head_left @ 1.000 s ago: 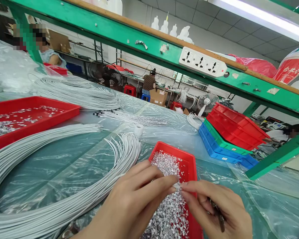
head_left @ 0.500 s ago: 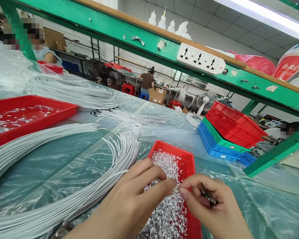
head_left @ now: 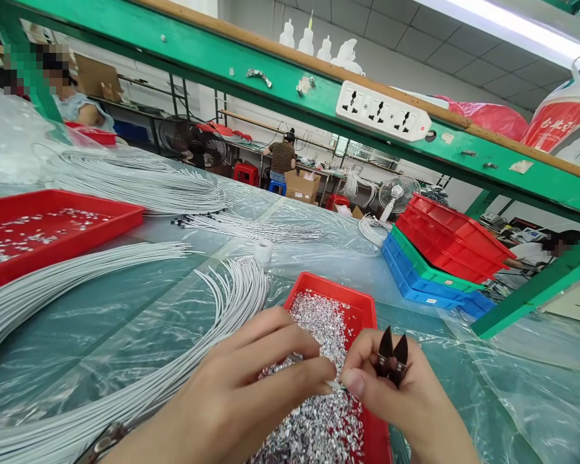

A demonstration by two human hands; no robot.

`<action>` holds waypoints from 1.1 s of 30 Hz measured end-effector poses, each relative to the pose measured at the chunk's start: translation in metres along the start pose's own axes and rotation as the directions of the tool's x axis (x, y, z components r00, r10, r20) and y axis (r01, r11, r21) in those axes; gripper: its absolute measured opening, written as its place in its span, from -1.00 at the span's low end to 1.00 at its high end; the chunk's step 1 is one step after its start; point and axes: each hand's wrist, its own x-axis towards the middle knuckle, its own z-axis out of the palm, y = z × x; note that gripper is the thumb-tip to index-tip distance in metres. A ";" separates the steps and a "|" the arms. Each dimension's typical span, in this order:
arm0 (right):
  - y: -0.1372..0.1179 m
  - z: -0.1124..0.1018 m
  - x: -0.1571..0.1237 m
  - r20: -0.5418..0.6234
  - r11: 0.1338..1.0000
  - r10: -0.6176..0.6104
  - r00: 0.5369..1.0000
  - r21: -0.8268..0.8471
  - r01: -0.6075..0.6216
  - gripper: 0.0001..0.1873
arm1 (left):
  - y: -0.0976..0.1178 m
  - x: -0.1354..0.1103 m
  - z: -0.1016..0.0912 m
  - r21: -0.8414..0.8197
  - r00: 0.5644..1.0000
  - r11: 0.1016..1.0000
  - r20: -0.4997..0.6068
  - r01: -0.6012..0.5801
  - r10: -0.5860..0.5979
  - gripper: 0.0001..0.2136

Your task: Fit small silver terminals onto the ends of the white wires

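Observation:
My left hand (head_left: 251, 380) is closed, its thumb hidden, on the end of a thin white cable (head_left: 335, 385). Against the cable's tip press the thumb and forefinger of my right hand (head_left: 410, 406). That same hand keeps a pair of dark-bladed snips (head_left: 391, 361) in its curled fingers, blades spread and pointing up. Both hands are over a red tray (head_left: 338, 288) holding a heap of small shiny metal pieces (head_left: 319, 419). A curved bundle of white cables (head_left: 169, 377) runs beside and behind my left forearm.
Another red tray (head_left: 77, 241) with metal bits lies at left. Further cable bundles (head_left: 140, 183) and a white roll (head_left: 263, 250) lie beyond. Stacked bins (head_left: 449, 241) stand right, near a green post (head_left: 536, 283). A green beam with a power strip (head_left: 383, 111) crosses above. People work behind.
The snips in my right hand have turned from lying sideways to blades upright and spread. My fingertips have shifted slightly left and down, still at the cable end.

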 end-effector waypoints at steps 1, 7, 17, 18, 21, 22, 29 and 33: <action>0.001 0.000 0.001 0.003 1.000 -0.001 1.000 0.014 0.001 -0.71 | 0.000 0.000 -0.001 -0.003 1.000 1.000 0.004 -0.003 0.003 -0.71; 0.013 -0.004 0.003 0.094 0.989 -0.033 0.995 0.147 0.019 -0.70 | 0.003 -0.002 -0.008 -0.023 0.998 0.999 0.049 -0.035 0.036 -0.71; 0.013 0.001 -0.003 0.073 0.962 -0.008 0.997 0.274 -0.012 -0.62 | 0.004 -0.005 -0.008 0.021 0.998 0.998 0.031 -0.054 0.054 -0.74; 0.013 0.001 -0.004 0.072 0.959 -0.016 0.997 0.283 -0.005 -0.62 | 0.003 -0.006 -0.006 0.029 0.999 0.998 0.002 -0.052 0.052 -0.78; 0.013 0.004 -0.006 0.056 0.949 -0.026 0.998 0.314 0.007 -0.60 | 0.003 -0.008 0.003 0.058 0.994 0.998 -0.105 -0.032 0.038 -0.86; 0.013 0.005 -0.006 0.054 0.942 -0.019 0.998 0.336 -0.001 -0.59 | 0.002 -0.008 0.006 0.062 0.990 0.998 -0.138 -0.027 0.035 -0.87; 0.011 0.020 -0.003 0.087 0.831 -0.006 0.996 0.554 -0.044 -0.53 | -0.001 -0.004 0.011 0.100 0.966 0.994 -0.250 -0.039 0.063 -0.86; 0.012 0.026 -0.006 0.079 0.832 -0.010 0.997 0.554 -0.036 -0.53 | 0.002 -0.006 0.004 0.166 0.973 0.980 -0.186 -0.105 0.136 -0.80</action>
